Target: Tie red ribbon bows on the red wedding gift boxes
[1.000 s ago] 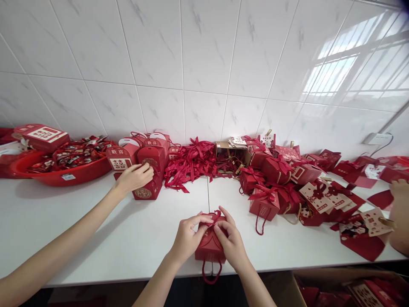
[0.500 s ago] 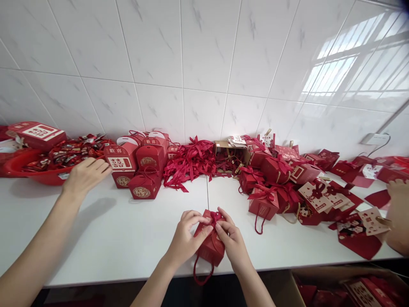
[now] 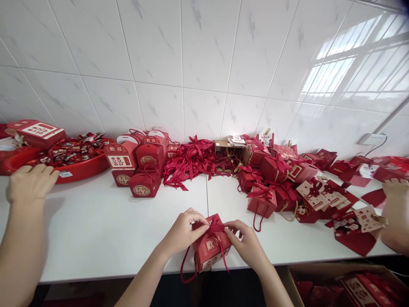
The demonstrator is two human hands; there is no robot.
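A red gift box [image 3: 209, 249] with gold lettering stands at the front edge of the white table, a cord handle hanging from its left side. On its top is a red ribbon bow [image 3: 216, 228], one tail hanging down the front. My left hand [image 3: 185, 230] pinches the left side of the bow between thumb and fingers. From the other side, my right hand [image 3: 244, 241] pinches the bow's right loop, fingers curled. Exactly which part of the ribbon lies under the fingertips is hard to see.
Behind lie a heap of loose red ribbons [image 3: 191, 162] and stacked red boxes [image 3: 119, 162]. Boxes with bows [image 3: 262, 200] crowd the right. A co-worker's hand [image 3: 30, 183] rests at a red basin [image 3: 86, 170] of wrapped sweets; another person's hand [image 3: 396, 204] is far right.
The box has turned so its lettered front shows. My hands have moved apart and the bow is spread wider between them. The co-worker's hand at left has moved left along the basin.
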